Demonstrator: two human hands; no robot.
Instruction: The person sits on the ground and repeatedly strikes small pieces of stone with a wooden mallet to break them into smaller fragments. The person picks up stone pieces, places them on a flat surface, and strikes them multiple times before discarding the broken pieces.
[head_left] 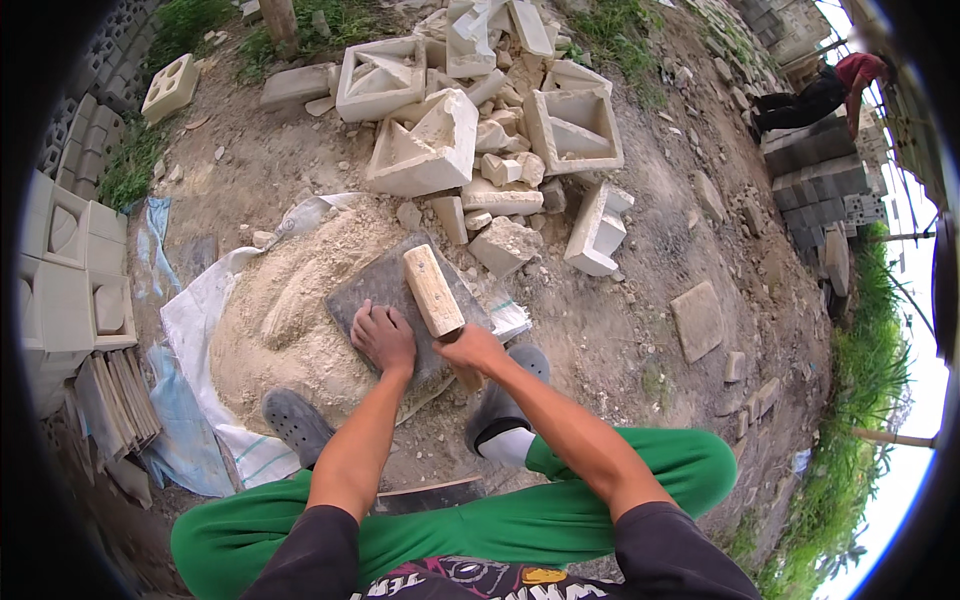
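My right hand (472, 352) grips a wooden mallet (434, 290) by its handle, just beneath the thick pale head. The mallet head is over a dark flat slab (358, 292) on the ground between my feet. On this slab rests my left hand (384, 338), its fingers curled; anything beneath them is hidden. Left of the slab, a heap of pale crushed powder (270, 330) spreads over a white woven sheet (188, 318). Broken pale blocks (432, 148) and chunks are piled beyond the slab.
Pale moulded blocks (60, 235) are stacked at the left, above leaning thin boards (118, 395). A flat stone (697, 320) lies to the right. At the far right, another person (830, 95) bends over stacked grey blocks (820, 180). Grass (850, 400) borders the right side.
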